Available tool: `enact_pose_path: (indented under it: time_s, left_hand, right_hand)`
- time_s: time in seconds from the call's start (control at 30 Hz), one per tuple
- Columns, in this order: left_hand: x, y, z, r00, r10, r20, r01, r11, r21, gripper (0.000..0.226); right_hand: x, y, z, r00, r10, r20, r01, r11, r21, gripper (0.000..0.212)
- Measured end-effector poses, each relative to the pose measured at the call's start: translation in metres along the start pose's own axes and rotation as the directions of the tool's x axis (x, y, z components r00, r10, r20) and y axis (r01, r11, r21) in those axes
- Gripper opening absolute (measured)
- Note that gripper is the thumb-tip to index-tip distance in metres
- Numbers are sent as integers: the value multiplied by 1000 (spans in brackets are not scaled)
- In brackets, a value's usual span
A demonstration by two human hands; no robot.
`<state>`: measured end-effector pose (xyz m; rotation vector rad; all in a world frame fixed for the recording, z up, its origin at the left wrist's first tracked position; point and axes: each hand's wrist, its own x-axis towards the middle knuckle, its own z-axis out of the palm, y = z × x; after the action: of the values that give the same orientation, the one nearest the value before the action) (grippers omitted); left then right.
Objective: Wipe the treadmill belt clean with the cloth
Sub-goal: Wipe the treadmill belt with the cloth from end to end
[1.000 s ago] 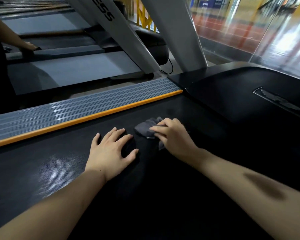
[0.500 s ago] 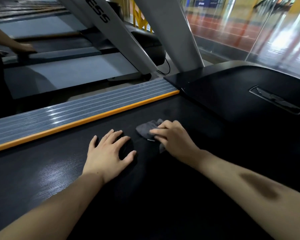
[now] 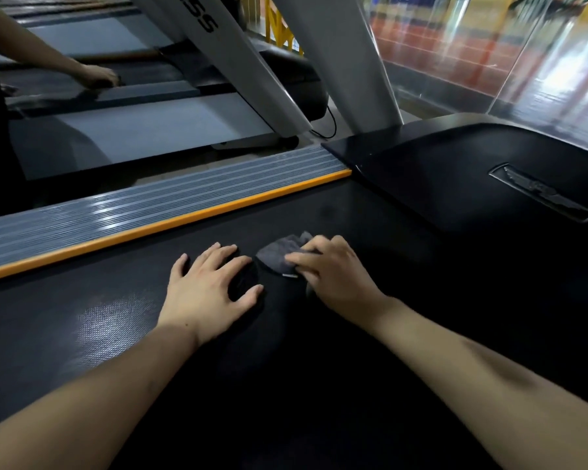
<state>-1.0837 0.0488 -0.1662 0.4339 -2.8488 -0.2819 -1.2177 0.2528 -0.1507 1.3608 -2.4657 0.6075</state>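
Two hands on belt [image 3: 82, 334], right hand [image 3: 336, 276] gripping crumpled cloth [image 3: 279, 254], left hand [image 3: 207, 290] flat.

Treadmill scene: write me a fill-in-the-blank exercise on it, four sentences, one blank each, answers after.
1. The grey cloth lies under the fingers of the ____ hand.
2. The left hand rests flat, fingers spread, on the black ____.
3. The strip edging the ribbed side rail is coloured ____.
4. On the next treadmill, another person's hand appears at the upper ____ of the view.

Missing words: right; belt; orange; left
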Motion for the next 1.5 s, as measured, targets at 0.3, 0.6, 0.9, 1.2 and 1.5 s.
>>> enact_pose_path:
  time_s: [0.3,0.6,0.9,1.2,1.5]
  left_hand:
    - [1,-4,3,1000,14,-9,-14,1000,-9,65]
    - [0,-4,2,1000,25,-17,-25,1000,-2,65]
    - [1,-3,1,1000,22,-9,-22,1000,-8,64]
    - [1,-3,0,1000,17,-11,-17,1000,4,61]
    - [-2,1,-4,996,81,-33,-78,994,78,53]
  right_hand:
    - [20,115,-29,845,479,-237,-530,809,-255,21]
    - [-2,51,-18,998,-17,-65,11,997,-82,21]
    - [-12,60,-35,944,259,-206,-292,945,-148,20]
    - [-17,123,-37,964,166,-208,-207,959,-196,25]
    - [-38,4,-19,984,149,-96,-148,989,19,19]
